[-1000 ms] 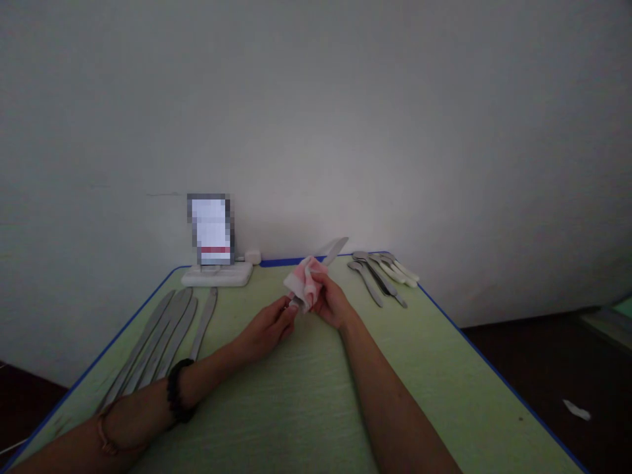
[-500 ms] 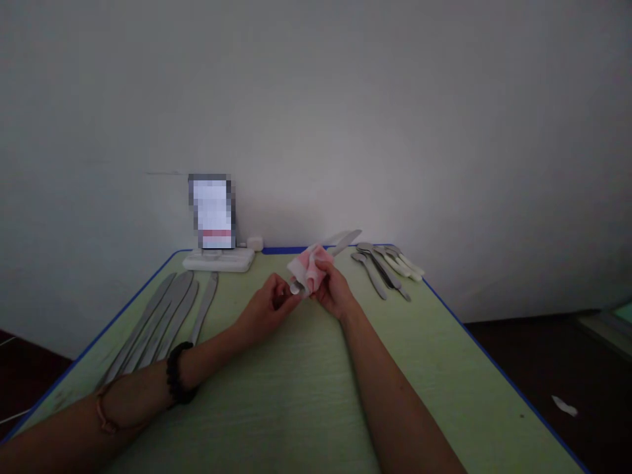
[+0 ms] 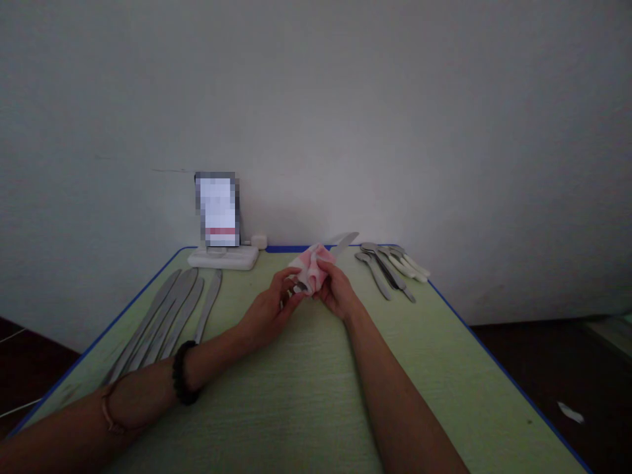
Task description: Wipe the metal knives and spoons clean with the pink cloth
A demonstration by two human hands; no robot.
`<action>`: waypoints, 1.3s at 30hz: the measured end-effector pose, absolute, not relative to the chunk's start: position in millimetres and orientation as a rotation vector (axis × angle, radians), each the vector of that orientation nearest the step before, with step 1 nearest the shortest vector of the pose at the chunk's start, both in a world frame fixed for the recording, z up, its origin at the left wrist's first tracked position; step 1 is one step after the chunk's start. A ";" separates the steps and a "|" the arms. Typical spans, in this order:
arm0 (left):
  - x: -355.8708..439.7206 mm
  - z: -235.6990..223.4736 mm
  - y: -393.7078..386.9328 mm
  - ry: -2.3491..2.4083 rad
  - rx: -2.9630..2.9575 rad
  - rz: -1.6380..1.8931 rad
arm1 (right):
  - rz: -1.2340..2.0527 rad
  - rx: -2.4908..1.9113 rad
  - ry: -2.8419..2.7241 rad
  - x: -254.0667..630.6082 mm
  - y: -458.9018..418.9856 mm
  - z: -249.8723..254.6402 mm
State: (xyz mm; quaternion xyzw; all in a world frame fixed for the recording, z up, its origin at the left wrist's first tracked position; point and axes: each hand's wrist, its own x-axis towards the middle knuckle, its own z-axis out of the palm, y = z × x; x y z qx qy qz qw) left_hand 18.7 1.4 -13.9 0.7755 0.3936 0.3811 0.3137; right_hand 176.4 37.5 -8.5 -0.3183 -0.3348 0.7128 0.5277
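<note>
Over the far middle of the table, a pink and white cloth (image 3: 312,266) is wrapped around a table knife (image 3: 346,243), whose blade sticks out to the upper right. My right hand (image 3: 338,289) is closed on the cloth, thumb on top, with the knife inside it. Fingers of my left hand (image 3: 276,299) are curled around the knife's handle end, which pokes out of the cloth on the left. Several more table knives (image 3: 158,319) lie side by side at the left, partly behind my left forearm. One knife (image 3: 209,303) lies a little apart from them.
A phone (image 3: 220,210) with a blurred screen stands in a white base (image 3: 224,259) at the back left, near a white plug (image 3: 259,242). Several spoons (image 3: 378,273), some with white handles (image 3: 411,268), lie at the back right. A wall rises behind the green table (image 3: 286,408).
My left fingers have shifted up and closer around the knife's handle end, touching the cloth's edge. The right hand keeps its grip. The whole view has moved slightly.
</note>
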 end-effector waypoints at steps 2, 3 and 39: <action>19.0 -14.8 1.9 1.029 2.022 1.029 | 1.709 -0.776 -0.799 176.6 37.2 -7.9; 19.0 -15.5 2.1 1.024 2.007 1.039 | 1.709 -0.780 -0.801 176.8 37.0 -7.8; 16.9 -5.0 1.8 1.106 2.007 0.927 | 1.631 -0.813 -0.937 173.0 29.7 -11.7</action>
